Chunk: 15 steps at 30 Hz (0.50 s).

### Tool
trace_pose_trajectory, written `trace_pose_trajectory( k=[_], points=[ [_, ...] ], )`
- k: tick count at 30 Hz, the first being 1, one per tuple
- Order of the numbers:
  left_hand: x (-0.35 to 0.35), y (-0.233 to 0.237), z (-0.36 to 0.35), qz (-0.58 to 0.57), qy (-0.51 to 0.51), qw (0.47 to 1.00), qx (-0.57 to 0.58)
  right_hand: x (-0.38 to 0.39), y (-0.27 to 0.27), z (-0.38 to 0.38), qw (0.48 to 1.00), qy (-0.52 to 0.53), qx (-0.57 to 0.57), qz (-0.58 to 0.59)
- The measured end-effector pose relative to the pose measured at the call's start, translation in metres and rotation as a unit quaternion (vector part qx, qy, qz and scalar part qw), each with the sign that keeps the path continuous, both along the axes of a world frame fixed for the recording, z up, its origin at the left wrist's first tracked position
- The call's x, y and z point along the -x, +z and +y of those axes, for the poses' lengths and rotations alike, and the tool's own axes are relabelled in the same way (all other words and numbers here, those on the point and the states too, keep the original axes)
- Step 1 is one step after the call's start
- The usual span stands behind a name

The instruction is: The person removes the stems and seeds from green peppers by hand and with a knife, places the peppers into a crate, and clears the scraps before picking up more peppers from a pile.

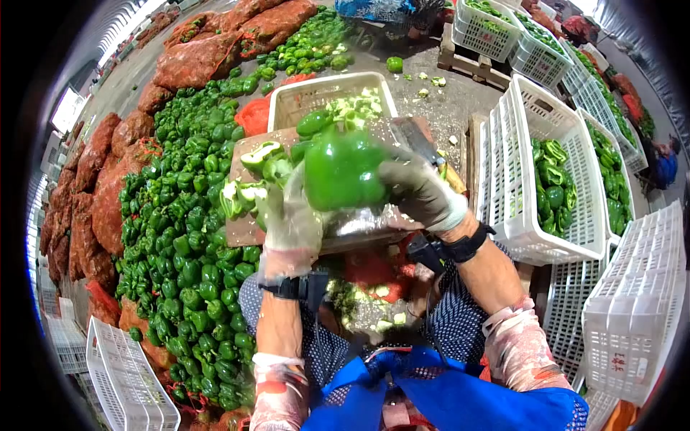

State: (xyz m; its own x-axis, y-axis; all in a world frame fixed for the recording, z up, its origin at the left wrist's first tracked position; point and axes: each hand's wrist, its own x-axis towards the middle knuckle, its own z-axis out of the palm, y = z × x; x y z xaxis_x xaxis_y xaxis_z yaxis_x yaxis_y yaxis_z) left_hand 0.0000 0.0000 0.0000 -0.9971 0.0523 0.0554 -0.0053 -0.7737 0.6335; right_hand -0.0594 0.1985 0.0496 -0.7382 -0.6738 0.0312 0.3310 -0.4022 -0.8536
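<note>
A large green bell pepper (343,171), blurred by motion, is between my two gloved hands above a wooden board (241,233). My right hand (422,190) grips its right side with bent fingers. On the pepper's left side is my left hand (291,223), closed against it, its fingers smeared and partly hidden. Cut pepper pieces (262,158) lie on the board at the left. A knife with a dark blade (412,135) and a yellowish handle (454,179) rests at the board's right end. Behind the board, a white crate (280,108) holds pale pepper cores (358,108).
A big heap of green peppers (190,266) spreads along my left, with red mesh sacks (194,57) beyond. To my right stand white crates (514,208) with cut peppers (553,183). An upright stacked crate (632,309) is at the lower right. Scraps litter the floor.
</note>
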Motion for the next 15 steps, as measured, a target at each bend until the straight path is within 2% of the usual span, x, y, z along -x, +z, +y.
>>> trace_pose_trajectory(
  k=[1, 2, 3, 5, 6, 7, 8, 9, 10, 11, 12, 13, 15],
  points=[
    [0.001, 0.000, 0.008, -0.017, 0.007, 1.000, 0.001, -0.002, 0.007, 0.007, 1.000, 0.006, 0.024, -0.010],
    [0.006, -0.010, 0.017, -0.010, 0.003, 1.000, -0.004, 0.000, 0.012, 0.007, 0.999, -0.010, -0.042, -0.015],
    [0.007, 0.011, -0.029, -0.007, -0.008, 0.996, 0.087, 0.011, -0.016, -0.029, 0.999, -0.012, -0.053, 0.006],
    [0.004, -0.002, -0.018, -0.016, -0.029, 0.998, 0.045, 0.018, -0.045, -0.007, 0.987, -0.133, -0.091, 0.000],
    [-0.001, 0.002, -0.015, -0.044, 0.052, 0.998, 0.014, 0.025, -0.041, 0.020, 0.986, -0.149, -0.075, -0.009],
    [0.001, 0.003, -0.034, 0.035, 0.028, 0.999, -0.024, 0.028, -0.029, 0.039, 0.989, -0.138, 0.044, -0.020],
    [0.001, 0.008, -0.044, 0.021, 0.076, 0.997, -0.009, 0.042, -0.033, 0.063, 0.965, -0.183, 0.189, -0.008],
    [-0.001, 0.012, -0.054, 0.007, 0.125, 0.992, 0.007, 0.055, -0.041, 0.107, 0.889, -0.377, -0.125, 0.227],
    [-0.004, 0.008, -0.066, 0.014, 0.131, 0.991, -0.005, 0.056, -0.032, 0.139, 0.934, -0.300, 0.152, 0.123],
    [-0.008, 0.004, -0.076, 0.020, 0.137, 0.990, -0.017, 0.056, -0.022, 0.170, 0.893, -0.194, 0.406, -0.007],
    [-0.013, 0.002, -0.083, 0.027, 0.135, 0.990, -0.020, 0.046, -0.022, 0.179, 0.862, -0.256, 0.436, 0.048],
    [-0.016, 0.004, -0.087, 0.038, 0.124, 0.991, -0.025, 0.037, -0.028, 0.184, 0.856, -0.307, 0.415, -0.029],
    [-0.018, 0.006, -0.086, 0.020, 0.153, 0.988, -0.028, 0.052, -0.059, 0.163, 0.912, -0.329, 0.224, 0.098]
  ],
)
